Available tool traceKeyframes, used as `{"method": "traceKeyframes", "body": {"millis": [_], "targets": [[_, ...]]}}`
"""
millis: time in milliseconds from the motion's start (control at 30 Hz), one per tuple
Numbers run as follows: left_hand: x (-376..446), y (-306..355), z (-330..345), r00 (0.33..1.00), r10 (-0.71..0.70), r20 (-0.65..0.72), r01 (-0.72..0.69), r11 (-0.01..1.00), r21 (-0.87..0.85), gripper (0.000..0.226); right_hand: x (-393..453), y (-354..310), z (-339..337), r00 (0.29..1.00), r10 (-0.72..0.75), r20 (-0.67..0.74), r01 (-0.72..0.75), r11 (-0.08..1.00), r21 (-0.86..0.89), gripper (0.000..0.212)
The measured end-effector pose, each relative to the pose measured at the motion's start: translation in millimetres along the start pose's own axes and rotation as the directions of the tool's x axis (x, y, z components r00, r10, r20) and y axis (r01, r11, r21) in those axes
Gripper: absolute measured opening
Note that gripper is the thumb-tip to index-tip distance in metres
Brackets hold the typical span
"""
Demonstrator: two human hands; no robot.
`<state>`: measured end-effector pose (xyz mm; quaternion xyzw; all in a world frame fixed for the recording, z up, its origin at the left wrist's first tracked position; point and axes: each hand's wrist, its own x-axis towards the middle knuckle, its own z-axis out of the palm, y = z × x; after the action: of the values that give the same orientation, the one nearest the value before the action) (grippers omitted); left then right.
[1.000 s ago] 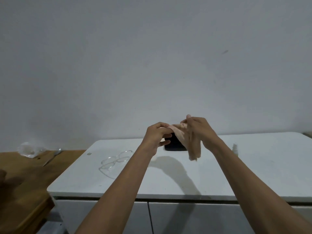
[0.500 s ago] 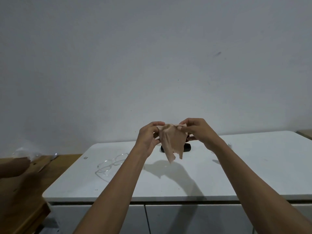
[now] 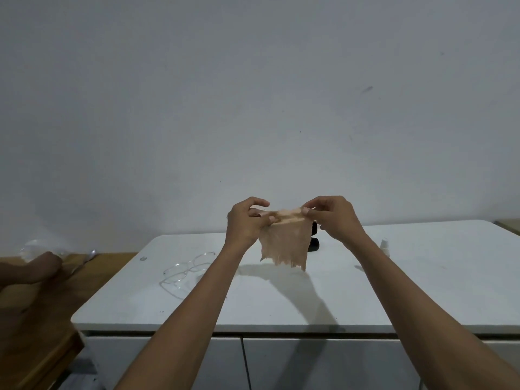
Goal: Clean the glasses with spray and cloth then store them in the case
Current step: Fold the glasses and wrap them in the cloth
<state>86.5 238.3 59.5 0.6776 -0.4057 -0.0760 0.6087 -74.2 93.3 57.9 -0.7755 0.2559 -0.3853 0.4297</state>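
White table (image 3: 422, 291) fills the lower frame under a bare wall. Left of centre on it lie the glasses (image 3: 187, 270). At centre, left hand (image 3: 246, 223) and right hand (image 3: 336, 218) pinch the cloth (image 3: 284, 243) between fingers, held up spread over the dark case (image 3: 313, 244); spray (image 3: 384, 247) stands right.

The black case (image 3: 314, 243) on the tabletop (image 3: 394, 291) is mostly hidden behind the hanging cloth (image 3: 284, 243) and the right hand (image 3: 334, 218). The small spray bottle (image 3: 384, 246) is too blurred for detail. The wooden surface (image 3: 36, 319) is cut off by the left edge.
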Motion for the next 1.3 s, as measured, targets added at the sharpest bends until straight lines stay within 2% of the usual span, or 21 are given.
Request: {"method": "traceKeyframes", "body": {"millis": [133, 267, 367, 533, 733, 833, 1000, 1067, 1167, 1233, 1300], "targets": [[1, -6, -6, 0.995, -0.094, -0.018, 0.093, 0.996, -0.016, 0.019, 0, 4, 1, 0.998, -0.023, -0.057, 0.018, 0.997, -0.074, 0.011], [0, -5, -11, 0.961, -0.252, 0.112, 0.270, 0.945, -0.185, 0.012, 0, 6, 1, 0.998, -0.011, -0.063, 0.009, 0.999, -0.039, 0.010], [0, -5, -11, 0.943, -0.302, 0.137, 0.330, 0.896, -0.296, 0.013, 0, 7, 1, 0.998, -0.006, -0.059, 0.005, 1.000, -0.030, 0.011], [5, -11, -9, 0.940, -0.324, 0.111, 0.342, 0.878, -0.333, 0.014, 3, 11, 3, 1.000, 0.008, -0.025, -0.008, 1.000, -0.007, 0.010], [16, -25, -2, 0.954, -0.297, 0.039, 0.296, 0.917, -0.269, 0.012, 15, 22, 9, 1.000, 0.025, -0.013, -0.026, 0.998, -0.057, 0.012], [23, -30, 1, 0.967, -0.256, -0.004, 0.247, 0.937, -0.248, 0.014, 23, 26, 11, 1.000, 0.024, -0.007, -0.025, 0.996, -0.085, 0.014], [36, -32, 2, 0.993, -0.114, -0.033, 0.102, 0.961, -0.257, 0.014, 32, 26, 6, 0.999, -0.013, -0.033, 0.013, 1.000, -0.027, 0.016], [33, -37, 1, 0.997, -0.069, 0.019, 0.071, 0.975, -0.210, 0.014, 26, 28, 3, 1.000, -0.002, -0.002, 0.002, 1.000, -0.013, 0.016], [17, -54, -3, 0.974, -0.083, 0.212, 0.094, 0.995, -0.044, 0.018, 13, 38, -3, 0.982, 0.077, 0.170, -0.067, 0.996, -0.059, 0.024], [3, -70, -6, 0.929, -0.124, 0.349, 0.085, 0.988, 0.126, 0.022, 2, 49, -4, 0.928, 0.175, 0.328, -0.109, 0.972, -0.210, 0.028], [-14, -84, -7, 0.866, -0.188, 0.463, 0.048, 0.953, 0.298, 0.022, -11, 58, -2, 0.828, 0.315, 0.464, -0.126, 0.911, -0.394, 0.027]]}}
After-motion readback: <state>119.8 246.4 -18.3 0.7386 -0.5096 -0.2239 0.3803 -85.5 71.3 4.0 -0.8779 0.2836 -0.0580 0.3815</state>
